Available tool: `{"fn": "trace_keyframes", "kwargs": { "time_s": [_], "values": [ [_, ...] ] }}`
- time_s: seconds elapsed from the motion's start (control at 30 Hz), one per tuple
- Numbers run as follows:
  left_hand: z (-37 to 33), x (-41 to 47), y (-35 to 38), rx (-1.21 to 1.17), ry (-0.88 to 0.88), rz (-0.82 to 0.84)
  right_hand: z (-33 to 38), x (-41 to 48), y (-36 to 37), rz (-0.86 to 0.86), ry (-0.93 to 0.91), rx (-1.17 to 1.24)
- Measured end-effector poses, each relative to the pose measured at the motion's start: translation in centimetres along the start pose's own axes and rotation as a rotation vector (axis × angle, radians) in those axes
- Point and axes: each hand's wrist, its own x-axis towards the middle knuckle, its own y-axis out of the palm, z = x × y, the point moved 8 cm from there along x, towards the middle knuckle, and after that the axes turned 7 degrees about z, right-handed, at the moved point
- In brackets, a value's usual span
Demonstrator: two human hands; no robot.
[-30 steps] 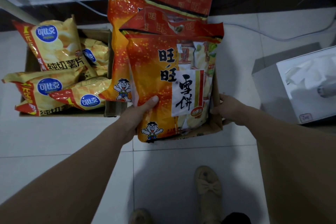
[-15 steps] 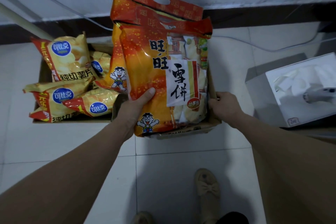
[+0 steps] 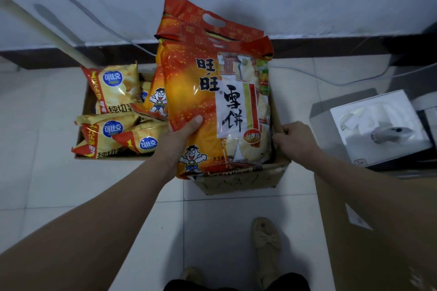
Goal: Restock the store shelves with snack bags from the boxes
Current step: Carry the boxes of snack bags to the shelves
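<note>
A large orange rice-cracker bag [image 3: 196, 92] stands upright in a cardboard box [image 3: 238, 182] on the tiled floor. My left hand [image 3: 182, 134] grips the bag's lower left edge, thumb on its front. My right hand [image 3: 293, 139] is closed on the box's right rim. A second orange bag [image 3: 189, 19] stands right behind the first. To the left, a lower box [image 3: 87, 101] holds several yellow chip bags [image 3: 113, 87].
A white box with a grey device [image 3: 376, 130] sits on the floor at right. A cable [image 3: 331, 78] runs along the dark skirting. A pale pole [image 3: 47, 30] leans at upper left. My shoes [image 3: 267, 241] stand below on the tiles.
The view has pulled back and tilted, so boxes and bags sit lower in frame. My hands keep the same holds on the bag and the box rim.
</note>
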Motion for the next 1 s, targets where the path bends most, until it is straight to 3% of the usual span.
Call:
{"fn": "trace_keyframes", "kwargs": {
  "time_s": [0.23, 0.57, 0.83, 1.0],
  "values": [
    [-6.1, -7.6, -0.5, 0.041, 0.039, 0.006, 5.9, -6.2, -4.7, -0.003, -0.040, -0.007],
    [-17.0, -25.3, -3.9, 0.159, 0.122, -0.021, 17.8, -21.3, -10.7, -0.007, -0.130, 0.054],
    [-21.1, -39.7, -7.5, 0.120, 0.176, -0.061, 25.3, -33.4, -13.1, -0.008, -0.254, 0.037],
    [-22.4, -48.7, -10.2, 0.059, 0.251, -0.149, 29.7, -39.0, -12.8, 0.079, -0.355, 0.035]
  ]
}}
